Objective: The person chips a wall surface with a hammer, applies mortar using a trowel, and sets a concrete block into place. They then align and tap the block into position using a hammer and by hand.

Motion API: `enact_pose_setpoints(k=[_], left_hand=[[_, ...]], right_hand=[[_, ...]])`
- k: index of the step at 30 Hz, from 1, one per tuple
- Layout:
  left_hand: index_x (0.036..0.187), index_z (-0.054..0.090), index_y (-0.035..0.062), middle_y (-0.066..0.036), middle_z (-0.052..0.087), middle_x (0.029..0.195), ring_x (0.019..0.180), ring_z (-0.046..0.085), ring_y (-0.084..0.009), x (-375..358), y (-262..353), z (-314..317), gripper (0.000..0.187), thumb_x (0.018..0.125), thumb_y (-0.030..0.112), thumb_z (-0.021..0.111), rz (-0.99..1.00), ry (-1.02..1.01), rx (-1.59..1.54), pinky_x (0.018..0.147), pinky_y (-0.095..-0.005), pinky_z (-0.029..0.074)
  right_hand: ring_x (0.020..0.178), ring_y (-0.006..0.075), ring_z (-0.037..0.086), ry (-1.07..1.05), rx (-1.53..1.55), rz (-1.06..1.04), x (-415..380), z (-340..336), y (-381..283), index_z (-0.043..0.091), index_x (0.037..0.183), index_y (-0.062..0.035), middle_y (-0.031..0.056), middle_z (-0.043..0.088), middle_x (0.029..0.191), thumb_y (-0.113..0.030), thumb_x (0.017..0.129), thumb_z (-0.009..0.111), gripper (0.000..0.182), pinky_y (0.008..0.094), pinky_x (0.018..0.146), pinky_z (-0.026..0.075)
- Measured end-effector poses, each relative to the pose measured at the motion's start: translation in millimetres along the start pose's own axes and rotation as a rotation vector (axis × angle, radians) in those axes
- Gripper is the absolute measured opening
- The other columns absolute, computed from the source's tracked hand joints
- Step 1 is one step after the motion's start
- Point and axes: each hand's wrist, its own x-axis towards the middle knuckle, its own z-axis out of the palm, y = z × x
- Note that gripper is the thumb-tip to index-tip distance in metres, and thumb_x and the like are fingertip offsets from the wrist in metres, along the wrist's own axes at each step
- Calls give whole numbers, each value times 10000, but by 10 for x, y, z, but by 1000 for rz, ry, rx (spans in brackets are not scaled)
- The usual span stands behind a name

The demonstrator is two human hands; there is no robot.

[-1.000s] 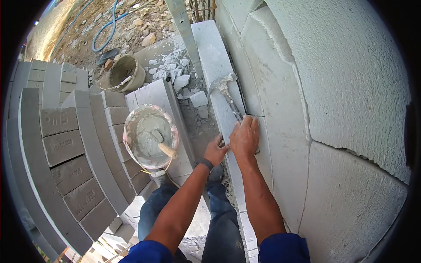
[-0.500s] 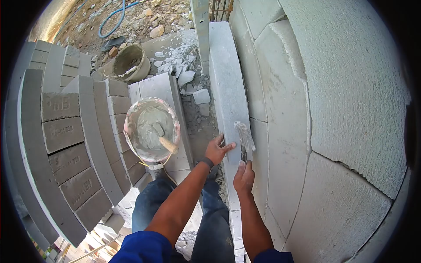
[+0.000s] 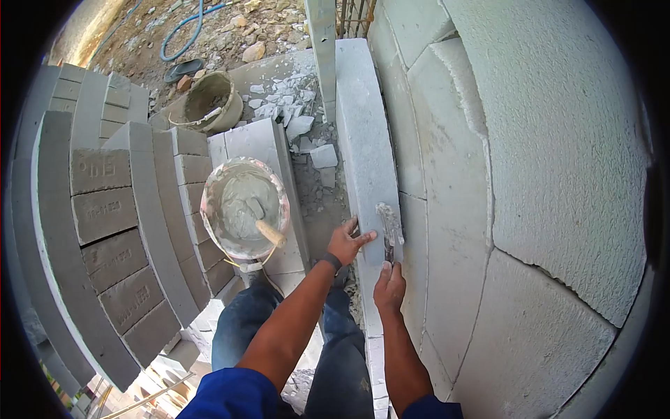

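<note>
Reference landmark: the long, pale-grey, rectangular masonry block lying alongside the grey block wall. Compared with one second ago, the slim, grey-white-crusted hand tool has shifted: its head then reached farther along the block and now sits at the block's near part, by the wall-side edge. My right hand is correspondingly lower. Judgement: the work in hand is now concentrated at this near part.

Finger status, right: closed around the tool's handle; the head projects beyond my fingers, pointing up the block. Contact between head and block cannot be confirmed, owing to blur.

Finger status, left: my left hand is unclenched, braced at the block's opposite edge, thumb laid on its upper face, just beside the tool.

The round, mortar-smeared bucket stands left of the block, apart from my fingers
</note>
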Motion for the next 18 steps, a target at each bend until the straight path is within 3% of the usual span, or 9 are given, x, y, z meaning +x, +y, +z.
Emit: enact_pose_setpoints(k=[2,5,8,11,14,18], left_hand=[[1516,447,-56,-143,599,1436,1302,564,-185,19,-1,-24,769,901,208,825,-9,-26,-19,1126,-355,434],[1509,377,-149,-282,544,1468,1398,514,-325,-1,41,-17,962,851,360,860,28,-46,-94,1164,-390,393],[1511,387,-136,-262,551,1467,1378,528,-306,-95,284,-36,930,858,331,857,-13,-78,-119,1158,-388,399],[1518,441,-57,-138,595,1439,1289,574,-181,-53,188,-22,772,902,206,824,-3,-64,-107,1118,-357,448],[1518,443,-56,-139,603,1427,1276,585,-183,-35,101,-14,775,901,213,827,1,-40,-95,1113,-354,453],[1515,447,-60,-138,617,1406,1253,599,-183,-40,159,-2,782,895,220,833,12,-20,-39,1099,-352,464]], right_hand=[[730,515,630,48,66,-54,-46,32,31,562,972,23,287,620,751,-309,1082,444,369,545,630,451],[705,507,617,157,126,-179,-126,27,33,558,971,5,270,604,733,-314,1085,442,359,542,629,444],[695,499,616,61,-77,-70,-8,140,158,554,969,6,263,604,736,-318,1086,439,363,535,623,446],[718,497,635,34,58,-29,-2,6,59,554,978,1,266,614,746,-317,1084,446,352,540,632,453],[700,491,629,191,115,-203,1,52,57,561,974,-4,256,614,737,-314,1085,454,346,538,626,451],[767,524,634,4,-24,-27,188,22,17,586,967,14,282,636,786,-327,1069,501,367,558,659,472]])
